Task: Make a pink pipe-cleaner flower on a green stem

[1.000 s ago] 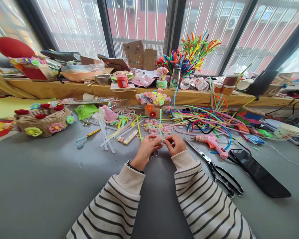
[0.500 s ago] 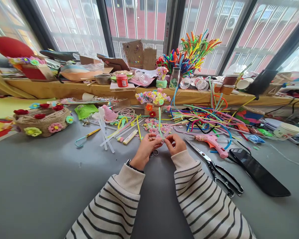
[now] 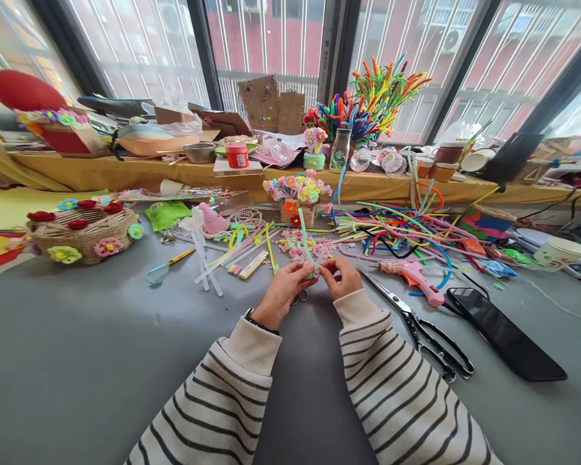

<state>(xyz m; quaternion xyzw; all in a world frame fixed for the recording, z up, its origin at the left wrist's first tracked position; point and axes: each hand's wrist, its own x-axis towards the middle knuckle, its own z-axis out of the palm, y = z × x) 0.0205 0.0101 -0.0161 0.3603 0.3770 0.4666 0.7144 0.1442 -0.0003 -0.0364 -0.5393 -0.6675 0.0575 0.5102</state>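
Observation:
In the middle of the head view, my left hand (image 3: pixel 286 292) pinches a pale green pipe cleaner (image 3: pixel 304 234), whose free end points up and leans left. Close beside it, my right hand (image 3: pixel 343 279) is closed, with thumb and finger pinching the lower part of the same pipe cleaner, where it looks bent or coiled. A thin pinkish strand also shows between the hands, too small to make out well. Just beneath the fingers lie small scissors (image 3: pixel 301 297), mostly hidden. Beyond the hands are scattered small pink and pastel pieces (image 3: pixel 300 245).
Large scissors (image 3: pixel 407 313), a pink glue gun (image 3: pixel 419 279) and a black phone (image 3: pixel 506 332) lie to the right. Loose pipe cleaners (image 3: pixel 392 229) spread behind them. A flower-trimmed woven basket (image 3: pixel 84 236) stands left, near glue sticks (image 3: pixel 204 258). A small flower box (image 3: pixel 297 213) stands ahead.
The green pipe cleaner's upper end has swung left, and its lower part now shows more between my fingers. Both hands stay in nearly the same place.

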